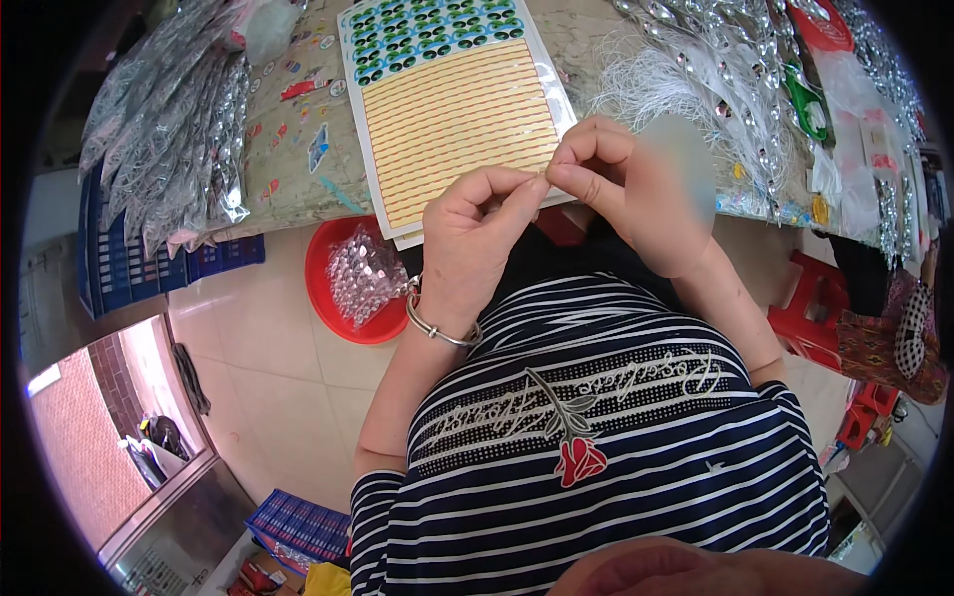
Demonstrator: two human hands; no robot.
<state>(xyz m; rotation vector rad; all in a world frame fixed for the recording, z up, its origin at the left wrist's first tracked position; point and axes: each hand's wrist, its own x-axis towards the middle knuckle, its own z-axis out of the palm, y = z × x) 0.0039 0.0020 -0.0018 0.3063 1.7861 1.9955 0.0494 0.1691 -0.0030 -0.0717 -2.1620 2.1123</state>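
My left hand (477,223) and my right hand (611,179) meet at the fingertips, over the near edge of the table. Each is pinched closed, thumb against forefinger. Whatever lies between the fingertips is too small to make out. Part of the right hand is blurred. Just beyond them lies a white-edged sheet (457,139), covered with rows of thin red and yellow lines. Along its far end runs a patch of round green and black stickers (437,40) on blue. The sheet seems to rest on another one, whose edge shows beneath.
Silvery packs (179,119) cover the table's left side. White strings (661,94) and shiny silver strips (745,60) lie at right. Below stand a red basin (318,268) holding a clear bag of shiny pieces (366,278), a blue crate (109,263) and a red stool (807,308).
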